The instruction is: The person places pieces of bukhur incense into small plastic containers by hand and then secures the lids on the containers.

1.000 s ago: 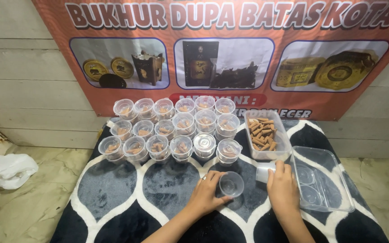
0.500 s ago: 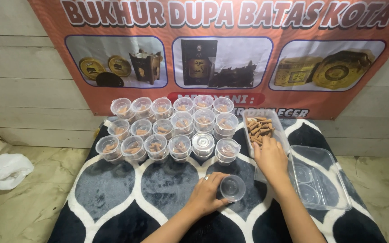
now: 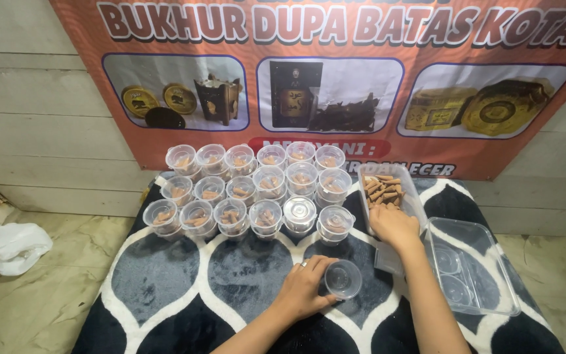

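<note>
Clear plastic cup [image 3: 343,279], small and empty as far as we can see, sits on the dark patterned mat [image 3: 165,282] just in front of us, tilted a little toward the camera. Our left hand [image 3: 306,288] grasps it from the left side, fingers curled around its wall and thumb along its near edge, so the cup lies at the right of that hand, touching it. Our right hand [image 3: 393,226] is well above the cup, reaching into the clear rectangular tray [image 3: 409,196] that holds brown incense cones [image 3: 381,188]; its fingers are bent down among the cones at the tray's near end, but we cannot tell whether they have closed on any. Beyond the cup stand three rows of filled cups [image 3: 250,190], each with brown pieces inside, and one capped cup [image 3: 299,213] sits in the front row. To the right of our right forearm lies a clear lid tray [image 3: 476,269]. A white plastic bag [image 3: 9,246] rests on the floor at far left, and an orange banner [image 3: 335,78] hangs on the wall behind.
</note>
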